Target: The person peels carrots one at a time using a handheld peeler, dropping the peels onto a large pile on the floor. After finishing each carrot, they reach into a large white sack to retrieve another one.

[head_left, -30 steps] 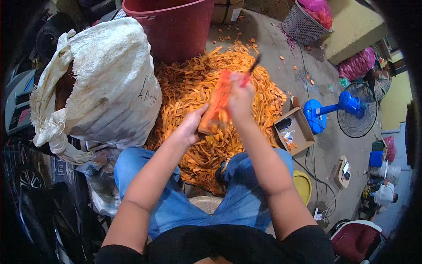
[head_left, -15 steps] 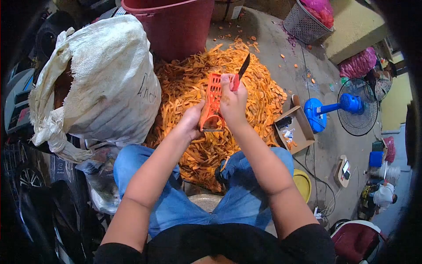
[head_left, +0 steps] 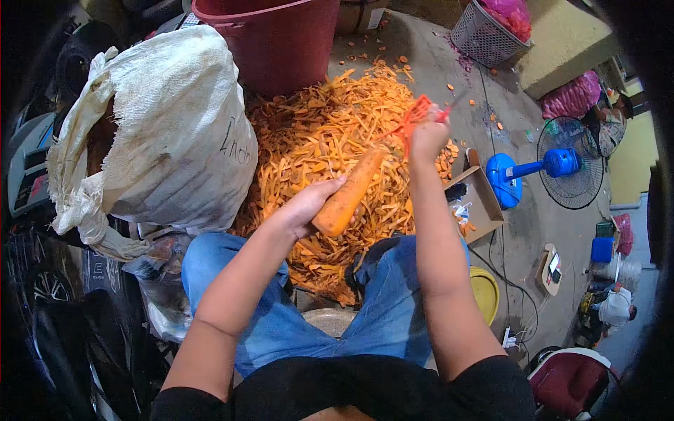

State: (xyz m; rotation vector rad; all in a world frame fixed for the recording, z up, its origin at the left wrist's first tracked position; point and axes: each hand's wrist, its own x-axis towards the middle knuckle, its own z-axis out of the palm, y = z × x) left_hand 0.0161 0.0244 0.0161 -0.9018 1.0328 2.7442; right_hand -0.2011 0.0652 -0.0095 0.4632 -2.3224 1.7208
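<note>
My left hand (head_left: 307, 208) is wrapped round the lower part of a thick orange carrot (head_left: 353, 191), which tilts up to the right over a heap of carrot peels (head_left: 309, 144). To the right, my right hand (head_left: 429, 142) grips a red-orange peeler (head_left: 414, 118) together with a red-handled knife (head_left: 446, 111); both are smeared by motion. The knife's blade points up and to the right. A gap separates the peeler from the carrot's upper end.
A white woven sack (head_left: 175, 133) stands at left, beside a large red tub (head_left: 281, 52). At right are an open cardboard box (head_left: 484, 200), a blue fan (head_left: 540, 167) and cables on the floor. A grey basket (head_left: 484, 35) stands behind; a person (head_left: 614, 309) is far right.
My right hand has swung right and slightly down with the peeler and knife, away from my left hand. The carrot in my left hand now shows fully; before, it was mostly hidden.
</note>
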